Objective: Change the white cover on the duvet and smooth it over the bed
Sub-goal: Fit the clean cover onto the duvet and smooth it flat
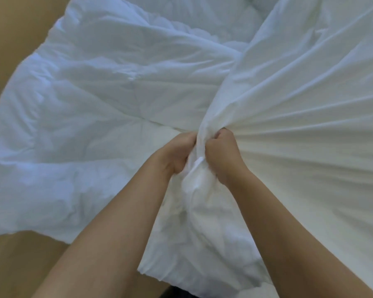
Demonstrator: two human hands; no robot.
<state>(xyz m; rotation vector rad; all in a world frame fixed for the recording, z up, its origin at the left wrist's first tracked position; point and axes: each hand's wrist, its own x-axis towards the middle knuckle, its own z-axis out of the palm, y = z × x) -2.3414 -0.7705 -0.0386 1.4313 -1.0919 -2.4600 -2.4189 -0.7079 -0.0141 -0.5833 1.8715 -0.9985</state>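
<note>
A puffy white duvet (91, 108) lies spread across the left and middle of the view, wrinkled and bluish in the light. A smoother cream-white cover (310, 93) fans out over the right side in tight pleats that run to my hands. My left hand (174, 153) and my right hand (222, 155) sit close together at the centre, both gripping a bunched corner of the cover. A lump of fabric (202, 233) hangs below my fists between my forearms. I cannot tell whether the duvet's corner is inside the bunch.
Tan floor (15, 265) shows at the lower left and along the upper left edge (19, 24). The duvet's ragged near edge (41, 231) hangs over it. Something dark (177, 294) peeks in at the bottom edge.
</note>
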